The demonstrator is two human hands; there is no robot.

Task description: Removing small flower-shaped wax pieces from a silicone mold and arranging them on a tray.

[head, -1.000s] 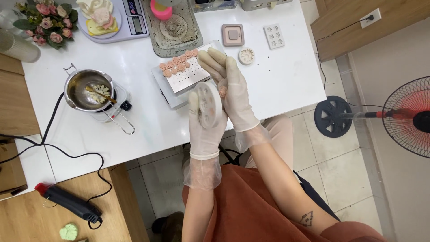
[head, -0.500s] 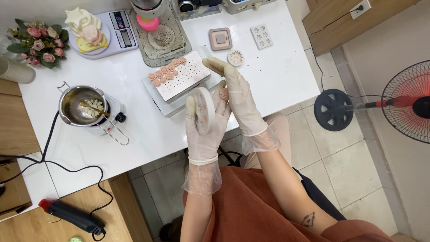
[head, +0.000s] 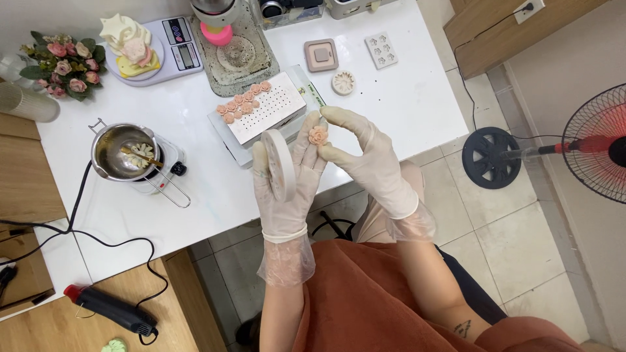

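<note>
Both gloved hands are raised above the near edge of the white surface (head: pixel 404 98). The left hand (head: pixel 282 189) is closed around a round white mould (head: pixel 279 163), held on edge. The right hand (head: pixel 365 153) pinches a small peach-pink rose (head: pixel 318 135) between thumb and fingertips; the rose sits at 2 o'clock from the mould, just beside the left hand's fingertips. At 11 o'clock from the hands lies a white perforated tray (head: pixel 270 104) with a cluster of the same pink roses (head: pixel 240 104) on its far left corner. A small metal melting pot (head: pixel 124 151) stands at 9 o'clock, a digital scale (head: pixel 176 49) at 11 o'clock. A round flower mould (head: pixel 343 82) lies at 1 o'clock, near a square white mould (head: pixel 382 50).
</note>
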